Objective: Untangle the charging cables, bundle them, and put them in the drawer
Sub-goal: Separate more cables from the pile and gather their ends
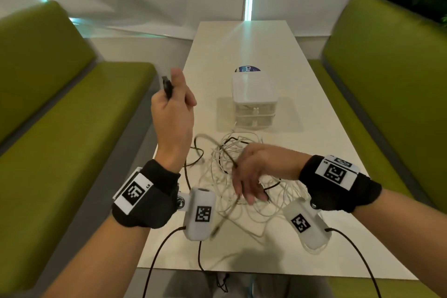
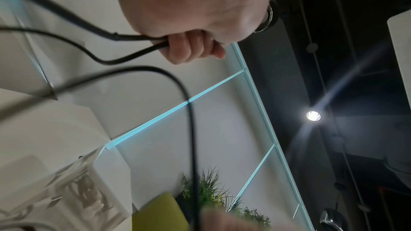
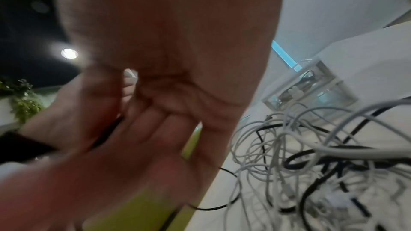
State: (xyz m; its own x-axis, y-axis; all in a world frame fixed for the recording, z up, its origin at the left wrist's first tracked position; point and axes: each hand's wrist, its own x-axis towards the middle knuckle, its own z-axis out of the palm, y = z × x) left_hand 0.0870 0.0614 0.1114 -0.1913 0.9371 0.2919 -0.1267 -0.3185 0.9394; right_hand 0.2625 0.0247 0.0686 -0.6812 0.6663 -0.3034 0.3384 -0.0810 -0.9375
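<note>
The left hand (image 1: 173,101) is raised above the left edge of the white table (image 1: 314,104), with its fingers curled around a black cable (image 2: 124,37). The black plug (image 1: 167,86) of this cable sticks out above the fist. In the left wrist view, two black strands leave the closed fingers (image 2: 184,48) and go away to the left.

The right hand (image 1: 256,172) hovers low over the heap of tangled cables (image 1: 232,191), with its fingers loose and pointing downward. A thin dark strand runs at its fingertips, but the pictures are blurred there, so it is not possible to tell if the hand pinches it or only touches it.

The heap, mostly white cables with some black ones crossing it, lies on the table between both wrists. The small clear drawer unit (image 1: 254,101) stands just behind the heap; both of its drawers look closed. Green benches (image 1: 60,109) stand on both sides of the table
</note>
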